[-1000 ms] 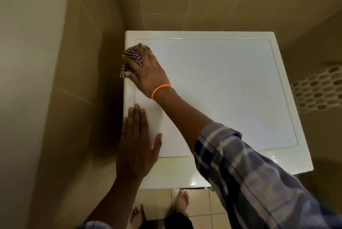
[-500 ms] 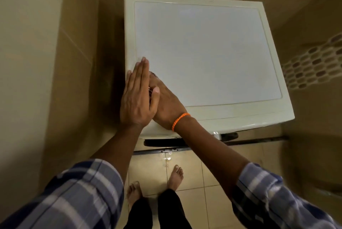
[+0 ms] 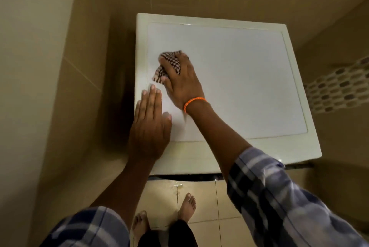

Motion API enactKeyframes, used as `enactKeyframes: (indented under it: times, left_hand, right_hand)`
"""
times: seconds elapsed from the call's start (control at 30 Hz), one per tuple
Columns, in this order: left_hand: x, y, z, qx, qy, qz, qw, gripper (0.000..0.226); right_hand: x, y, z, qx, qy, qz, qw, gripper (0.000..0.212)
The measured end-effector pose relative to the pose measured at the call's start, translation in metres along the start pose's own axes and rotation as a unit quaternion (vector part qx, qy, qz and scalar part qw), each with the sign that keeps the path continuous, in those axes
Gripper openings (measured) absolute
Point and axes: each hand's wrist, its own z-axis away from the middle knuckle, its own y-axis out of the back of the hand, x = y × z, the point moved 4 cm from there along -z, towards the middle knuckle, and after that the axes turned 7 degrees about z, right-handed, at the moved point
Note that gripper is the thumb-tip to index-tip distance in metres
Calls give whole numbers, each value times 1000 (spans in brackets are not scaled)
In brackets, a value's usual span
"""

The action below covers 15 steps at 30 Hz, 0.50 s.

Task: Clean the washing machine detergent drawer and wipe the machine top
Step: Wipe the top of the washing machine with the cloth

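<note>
The washing machine top (image 3: pixel 239 78) is a white panel with a cream rim, seen from above. My right hand (image 3: pixel 182 80), with an orange band at the wrist, presses a brown-and-white checked cloth (image 3: pixel 169 62) onto the left part of the panel. My left hand (image 3: pixel 149 124) lies flat on the machine's near left corner, fingers together, holding nothing. The detergent drawer is out of sight below the front edge.
Beige tiled walls close in on the machine at the left and back. A patterned tile strip (image 3: pixel 335 90) runs along the right wall. Below the front edge are my bare feet (image 3: pixel 186 208) on a tiled floor with a small wet patch (image 3: pixel 177 186).
My right hand has slid the cloth from the near left corner back up onto the left part of the panel. My left hand has moved down toward the front corner.
</note>
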Motion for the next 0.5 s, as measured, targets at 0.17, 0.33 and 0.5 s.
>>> enactKeyframes:
  times: [0.17, 0.33, 0.5]
  left_hand:
    - [-1, -3, -2, -29, 20, -42, 998, 66]
    - [-1, -3, -1, -19, 16, -56, 998, 65]
    - [-5, -4, -6, -27, 22, -79, 996, 66]
  right_hand:
    - [19, -16, -87, -9, -43, 3, 999, 55]
    - [27, -27, -155, -25, -58, 6, 998, 55]
    - [26, -31, -167, -37, -57, 16, 998, 56]
